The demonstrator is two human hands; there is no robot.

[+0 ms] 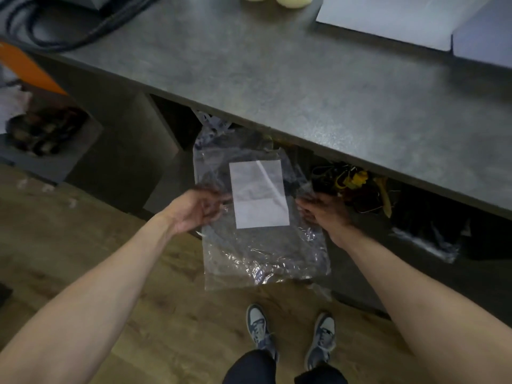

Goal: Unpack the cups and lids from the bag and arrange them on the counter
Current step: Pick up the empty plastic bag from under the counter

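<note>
1. Bag placement comes first: the clear plastic bag hangs stretched between your two grips, with its white label facing up at you midway between them.
2. Your left grip has its fingers curled on the bag's left edge, and your right grip pinches the right edge the same way. Both are clamped on the film and roughly level, so neither is nearer the work.
3. The bag's long axis runs away from you. Its crinkled near end sags below the grips toward your shoes and the floor. Its ragged, bunched far end reaches beyond the grips to the edge of the surface.
4. That is the relation to mind: the surface lies ahead of and above both grips. The bag is held short of it, over the floor and in front of the cluttered shelf just beyond your right grip.
5. The film looks flat and slack, and this view does not show whether cups or lids are inside. Two pale round things sit far beyond the grips at the surface's back edge, cropped, perhaps cups already out.
6. Next, I judge, you raise both grips together, up and forward, so the bag lands on the surface directly ahead.
</note>
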